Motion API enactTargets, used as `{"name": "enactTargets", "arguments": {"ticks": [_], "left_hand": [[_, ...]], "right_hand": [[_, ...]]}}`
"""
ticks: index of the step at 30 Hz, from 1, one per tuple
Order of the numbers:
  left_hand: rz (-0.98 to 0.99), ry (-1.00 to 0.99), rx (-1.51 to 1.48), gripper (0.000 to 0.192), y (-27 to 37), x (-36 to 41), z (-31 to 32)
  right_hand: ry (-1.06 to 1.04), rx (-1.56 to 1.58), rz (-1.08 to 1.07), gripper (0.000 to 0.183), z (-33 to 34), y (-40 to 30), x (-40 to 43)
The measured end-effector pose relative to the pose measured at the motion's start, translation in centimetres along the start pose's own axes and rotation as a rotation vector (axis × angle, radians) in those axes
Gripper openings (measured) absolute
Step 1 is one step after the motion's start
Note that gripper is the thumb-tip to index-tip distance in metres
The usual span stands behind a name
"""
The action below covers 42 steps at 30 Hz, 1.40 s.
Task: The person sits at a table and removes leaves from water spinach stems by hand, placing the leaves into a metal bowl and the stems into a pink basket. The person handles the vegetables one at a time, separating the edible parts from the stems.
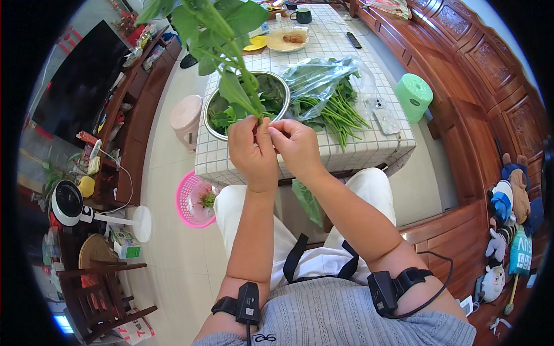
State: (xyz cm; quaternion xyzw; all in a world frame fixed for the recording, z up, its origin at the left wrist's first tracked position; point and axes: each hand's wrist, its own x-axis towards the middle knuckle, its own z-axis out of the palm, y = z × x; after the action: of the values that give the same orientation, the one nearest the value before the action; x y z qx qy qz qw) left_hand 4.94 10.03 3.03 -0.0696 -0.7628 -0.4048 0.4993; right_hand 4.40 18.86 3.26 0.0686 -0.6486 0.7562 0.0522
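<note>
My left hand (253, 151) grips the lower stem of a tall leafy green sprig (242, 69), which rises above a round metal bowl (284, 105). Close beside it, my right hand (296, 145) has thumb and forefinger pinched near the stem's lower end; what lies between these fingertips is hidden. Leaves fill the bowl. To its right, leafy greens with long stems (344, 116) lie partly under a clear plastic bag (318, 82). Below my right wrist, a big green leaf (308, 203) hangs or rests between my knees; its support cannot be told.
The table (268, 56) with a checked cover also holds a phone (386, 120), a plate (285, 40), a mug (304, 16) and a remote control (354, 40). A pink basket (184, 212) with scraps stands at floor level left of my knees. Stools (186, 116) flank the table.
</note>
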Motion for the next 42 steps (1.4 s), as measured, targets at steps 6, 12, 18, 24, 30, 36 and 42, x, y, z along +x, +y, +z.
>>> {"name": "enactTargets", "arguments": {"ticks": [6,12,18,24,30,36,42], "left_hand": [[-0.043,0.004,-0.037,0.011,0.4,0.5,-0.4],[0.059,-0.005,0.041,0.013,-0.3,0.3,-0.7],[-0.017,0.006,0.026,0.012,-0.8,-0.7,-1.8],[-0.230,0.095,-0.092,0.011,-1.4,-0.4,-2.5],[-0.305,0.066,-0.241,0.013,-2.0,-1.5,-3.4],[-0.258,0.031,-0.150,0.012,-2.8,-2.0,-5.3],[-0.346,0.101,-0.212,0.012,-3.9,-1.3,-7.8]], "right_hand": [[0.005,0.385,0.264,0.019,1.1,-0.5,-0.3],[0.027,0.457,0.304,0.017,1.8,0.7,-0.3],[0.057,0.604,0.366,0.015,3.4,1.6,-1.1],[0.042,0.599,0.427,0.019,3.8,1.0,-1.5],[0.051,0.670,0.401,0.020,2.0,0.3,0.2],[0.026,0.832,0.310,0.019,-3.0,-3.4,3.8],[-0.005,0.942,0.268,0.016,-10.2,-6.7,7.6]]}}
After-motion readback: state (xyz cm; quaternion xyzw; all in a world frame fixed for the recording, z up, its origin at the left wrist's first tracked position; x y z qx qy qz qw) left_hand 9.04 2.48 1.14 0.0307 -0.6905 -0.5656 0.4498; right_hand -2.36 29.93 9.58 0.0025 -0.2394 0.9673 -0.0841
